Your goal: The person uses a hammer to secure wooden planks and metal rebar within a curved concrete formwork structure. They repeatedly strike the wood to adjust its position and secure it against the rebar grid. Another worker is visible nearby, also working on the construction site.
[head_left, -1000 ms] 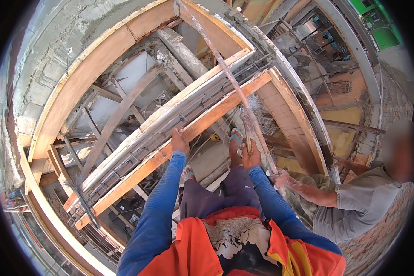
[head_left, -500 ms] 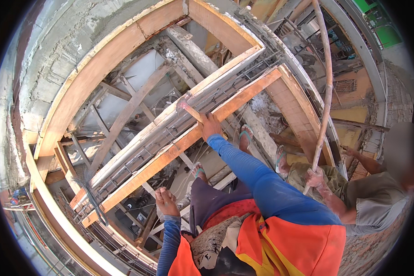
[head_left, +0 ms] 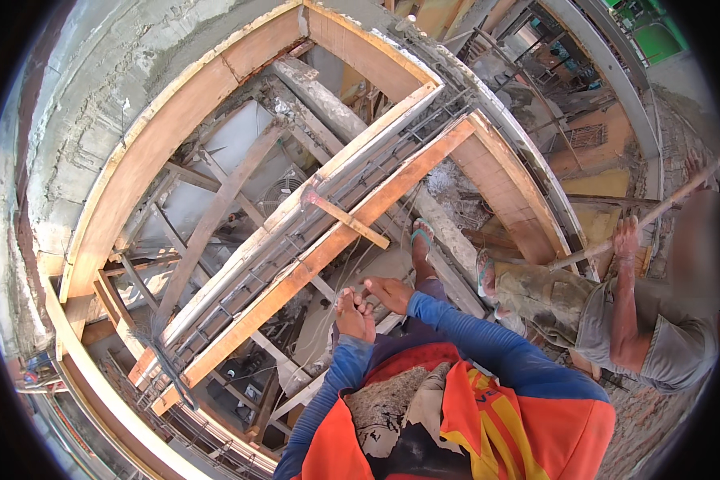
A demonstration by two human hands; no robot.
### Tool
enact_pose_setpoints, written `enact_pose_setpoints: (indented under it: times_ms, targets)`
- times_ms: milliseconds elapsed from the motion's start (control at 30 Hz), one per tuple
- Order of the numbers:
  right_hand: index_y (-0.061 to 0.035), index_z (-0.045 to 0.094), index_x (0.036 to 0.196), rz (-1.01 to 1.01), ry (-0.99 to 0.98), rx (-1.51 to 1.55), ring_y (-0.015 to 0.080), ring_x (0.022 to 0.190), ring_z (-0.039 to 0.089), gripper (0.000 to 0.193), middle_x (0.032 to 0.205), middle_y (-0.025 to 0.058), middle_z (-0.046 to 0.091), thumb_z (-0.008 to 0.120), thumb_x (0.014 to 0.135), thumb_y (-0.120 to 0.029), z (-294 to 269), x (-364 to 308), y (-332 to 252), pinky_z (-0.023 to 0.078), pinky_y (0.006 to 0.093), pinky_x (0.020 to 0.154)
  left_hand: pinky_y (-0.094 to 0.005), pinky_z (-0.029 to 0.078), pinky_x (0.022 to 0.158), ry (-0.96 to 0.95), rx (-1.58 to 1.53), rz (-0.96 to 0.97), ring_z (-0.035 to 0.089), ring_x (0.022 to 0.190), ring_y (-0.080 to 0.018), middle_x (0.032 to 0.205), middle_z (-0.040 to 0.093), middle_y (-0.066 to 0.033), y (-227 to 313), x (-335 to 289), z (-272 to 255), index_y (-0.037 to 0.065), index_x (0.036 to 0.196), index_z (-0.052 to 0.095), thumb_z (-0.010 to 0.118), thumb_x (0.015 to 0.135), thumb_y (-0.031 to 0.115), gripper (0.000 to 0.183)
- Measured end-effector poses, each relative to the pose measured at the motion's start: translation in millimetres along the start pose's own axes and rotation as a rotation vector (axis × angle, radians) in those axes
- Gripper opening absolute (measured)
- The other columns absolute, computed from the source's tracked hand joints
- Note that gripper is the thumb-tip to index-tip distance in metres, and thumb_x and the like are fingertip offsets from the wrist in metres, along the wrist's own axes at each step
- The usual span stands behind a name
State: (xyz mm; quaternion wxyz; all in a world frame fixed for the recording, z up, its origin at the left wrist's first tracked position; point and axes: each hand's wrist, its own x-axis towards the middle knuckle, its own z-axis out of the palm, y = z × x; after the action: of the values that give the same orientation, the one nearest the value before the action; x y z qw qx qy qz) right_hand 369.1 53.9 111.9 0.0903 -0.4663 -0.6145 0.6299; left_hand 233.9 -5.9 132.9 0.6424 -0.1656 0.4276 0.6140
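My left hand (head_left: 354,317) is held palm up in front of my waist, its fingers curled; anything inside is too small to make out. Close beside it, my right hand (head_left: 389,294) reaches toward the left fingertips with thumb and fingers stretched out. A hammer (head_left: 352,222) with a wooden handle lies unheld across the narrow formwork, its reddish head on the far board and its handle crossing the near orange-brown board (head_left: 316,256). Between the two boards runs a cage of steel reinforcing bars (head_left: 256,278).
At right a co-worker (head_left: 616,312) in a grey shirt handles a long wooden pole (head_left: 656,210). Curved plywood formwork (head_left: 168,128) borders deep openings crossed by timber braces (head_left: 216,216). Tie wires (head_left: 164,360) hang at the beam's left end. My sandalled foot (head_left: 421,240) stands on a support below.
My right hand has let go of the hammer, leaving it on the boards, and drawn back to my left hand, which moved right. The co-worker's pole has swung from upright to a low slant.
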Motion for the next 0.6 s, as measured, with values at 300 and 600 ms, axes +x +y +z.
enact_pose_setpoints:
  times_ms: [300, 600]
  targets:
    - [0.0006, 0.059, 0.094, -0.012, 0.363, 0.000, 0.0177, 0.073, 0.056, 0.038, 0.077, 0.0073, 0.057, 0.041, 0.109, -0.030, -31, -81, -63, 0.047, 0.0328, 0.072, -0.0244, 0.039, 0.054, -0.313, -0.185, -0.045, 0.043, 0.060, -0.0069, 0.075, 0.048, 0.0034, 40, 37, 121, 0.008, 0.103, 0.055, 0.053, 0.105, 0.023, 0.015]
    - [-0.0030, 0.058, 0.095, -0.095, 0.284, 0.295, 0.0150, 0.064, 0.052, 0.037, 0.069, 0.0053, 0.050, 0.039, 0.110, -0.031, -93, -84, -119, 0.044, 0.0313, 0.063, -0.0213, 0.038, 0.052, -0.490, -0.207, 0.092, 0.044, 0.061, -0.0065, 0.075, 0.051, 0.0026, 96, 16, 164, 0.007, 0.105, 0.057, 0.052, 0.106, 0.019, 0.012]
